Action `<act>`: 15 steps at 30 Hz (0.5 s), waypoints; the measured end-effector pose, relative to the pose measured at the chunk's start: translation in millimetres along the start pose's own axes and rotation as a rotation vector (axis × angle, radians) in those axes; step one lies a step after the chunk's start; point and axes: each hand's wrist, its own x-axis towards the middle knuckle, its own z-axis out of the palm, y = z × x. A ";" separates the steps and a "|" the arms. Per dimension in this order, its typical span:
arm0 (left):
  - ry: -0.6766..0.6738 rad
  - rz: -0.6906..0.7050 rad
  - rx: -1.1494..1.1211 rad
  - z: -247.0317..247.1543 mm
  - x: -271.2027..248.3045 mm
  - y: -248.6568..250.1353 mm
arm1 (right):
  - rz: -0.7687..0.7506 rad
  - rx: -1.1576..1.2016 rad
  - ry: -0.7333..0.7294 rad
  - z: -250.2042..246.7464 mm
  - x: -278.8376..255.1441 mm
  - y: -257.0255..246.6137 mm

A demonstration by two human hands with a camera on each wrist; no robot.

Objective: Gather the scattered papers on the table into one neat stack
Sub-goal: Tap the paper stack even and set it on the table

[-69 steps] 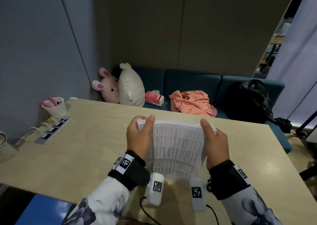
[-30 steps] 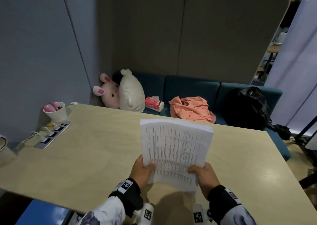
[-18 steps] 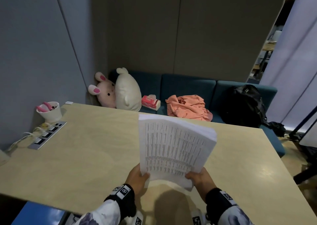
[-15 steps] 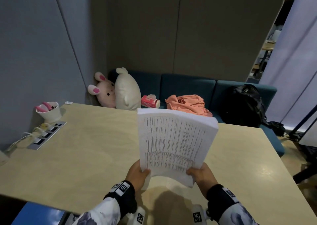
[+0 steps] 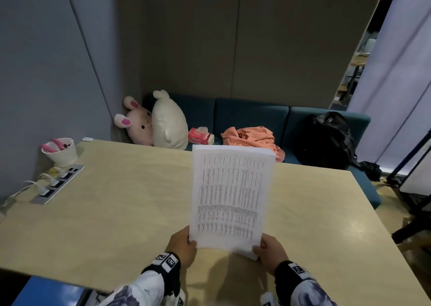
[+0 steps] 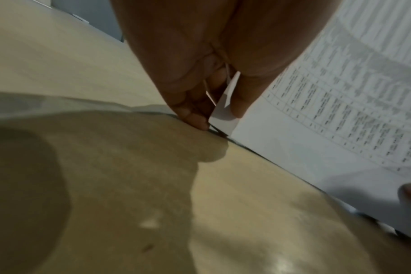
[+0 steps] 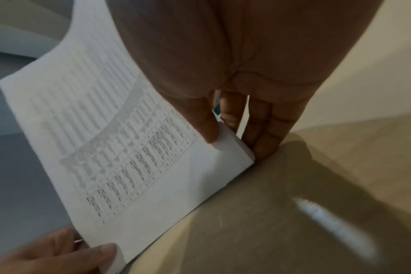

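A thick stack of printed white papers (image 5: 229, 198) stands upright on its short lower edge on the pale wooden table (image 5: 116, 200), tables of small print facing me. My left hand (image 5: 184, 245) pinches its lower left corner, thumb in front and fingers behind, as the left wrist view shows on the papers (image 6: 317, 115). My right hand (image 5: 268, 251) pinches the lower right corner of the papers (image 7: 120, 148) the same way. The stack's bottom edge meets the table in both wrist views.
A white cup (image 5: 61, 152) with pink tools and a socket strip (image 5: 58, 184) with cables sit at the table's left. Behind the table a blue sofa (image 5: 249, 116) holds plush toys (image 5: 154, 123), a tissue pack (image 5: 201, 134), an orange cloth (image 5: 254, 138) and a black backpack (image 5: 326, 140).
The stack was held by its side edges 2.3 s ago; both hands slid down to its lower corners. Since then it has straightened from a rightward tilt to upright.
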 end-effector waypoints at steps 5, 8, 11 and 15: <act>0.001 0.038 -0.038 -8.4 3.2 5.6 | -0.034 0.028 0.049 -7.7 -0.1 -0.4; 0.006 0.019 -0.024 -15.5 5.9 9.4 | 0.026 0.117 -0.004 -11.5 1.1 -2.9; -0.031 -0.048 0.012 -19.7 7.1 7.3 | 0.165 0.121 -0.065 -12.5 1.7 -8.2; -0.101 -0.103 0.054 -6.5 0.4 -7.5 | 0.292 -0.012 -0.035 0.1 1.5 6.3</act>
